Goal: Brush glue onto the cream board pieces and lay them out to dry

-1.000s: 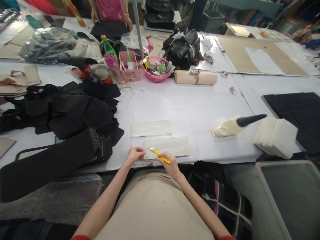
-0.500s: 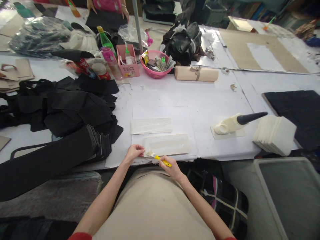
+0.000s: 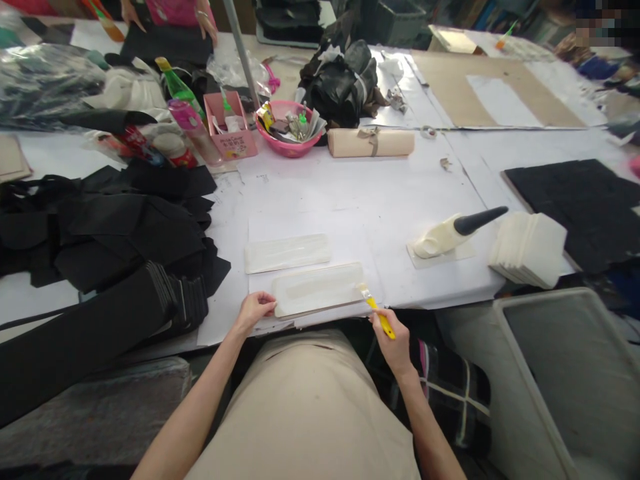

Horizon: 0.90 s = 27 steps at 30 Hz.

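Note:
A pale rectangular panel [image 3: 320, 289] lies near the front edge of the white-covered table, its surface looking wet. At its left end my left hand [image 3: 256, 311] pinches the corner between thumb and fingers. My right hand [image 3: 394, 339] is closed around the yellow handle of a brush [image 3: 375, 305], whose bristles touch the panel's right end. Just behind lies a second, smaller pale strip [image 3: 288, 253], untouched. Farther right a cream-coloured bottle [image 3: 440, 237] with a black nozzle lies tilted on a small sheet.
Black pieces [image 3: 110, 227] are heaped at left. A white stack [image 3: 529, 249] and black sheets [image 3: 575, 213] stand at right. Behind are a pink basin [image 3: 291, 147], a pink box [image 3: 231, 144] and a beige roll [image 3: 371, 143]. Another person's hands [image 3: 206, 25] show at the back.
My right hand has carried the brush from the panel's left end to its right end. My left hand stays at the left corner. The whole view has shifted and turned slightly.

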Available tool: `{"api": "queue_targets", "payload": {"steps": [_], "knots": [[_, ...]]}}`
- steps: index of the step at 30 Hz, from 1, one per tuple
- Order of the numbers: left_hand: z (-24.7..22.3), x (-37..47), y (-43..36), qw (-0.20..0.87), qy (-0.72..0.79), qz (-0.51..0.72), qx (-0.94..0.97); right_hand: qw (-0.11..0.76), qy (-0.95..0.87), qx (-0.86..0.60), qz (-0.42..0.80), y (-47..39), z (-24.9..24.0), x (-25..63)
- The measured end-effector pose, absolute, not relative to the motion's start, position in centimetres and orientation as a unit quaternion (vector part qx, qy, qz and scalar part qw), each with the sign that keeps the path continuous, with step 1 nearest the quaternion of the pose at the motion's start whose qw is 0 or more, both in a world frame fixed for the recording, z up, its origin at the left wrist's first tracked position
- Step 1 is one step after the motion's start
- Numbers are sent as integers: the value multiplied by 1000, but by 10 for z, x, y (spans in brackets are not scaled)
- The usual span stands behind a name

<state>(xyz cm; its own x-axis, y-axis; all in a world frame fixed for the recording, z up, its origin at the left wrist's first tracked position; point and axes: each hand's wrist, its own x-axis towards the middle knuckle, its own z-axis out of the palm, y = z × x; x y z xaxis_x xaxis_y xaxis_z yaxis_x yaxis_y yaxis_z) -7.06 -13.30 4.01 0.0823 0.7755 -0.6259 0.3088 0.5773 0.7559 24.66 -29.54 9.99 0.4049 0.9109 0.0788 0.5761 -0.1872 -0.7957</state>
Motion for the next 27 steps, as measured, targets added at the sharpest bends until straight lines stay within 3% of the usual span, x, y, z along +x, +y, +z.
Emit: {"api": "queue_targets", "payload": {"steps": [10,16,22,27], "knots": [[37,-70,-136,597,665,216,394,353,-606,-567,432,-236,77,140],[35,-71,-135,605,663,217,384,385,-539,-607,439,-238,75,149],[34,-72,-136,606,663,214,383,349,-577,-557,485,-234,71,137],[31,-71,-135,578,654,212,439,332,-591,-599,426,-243,69,174]]}}
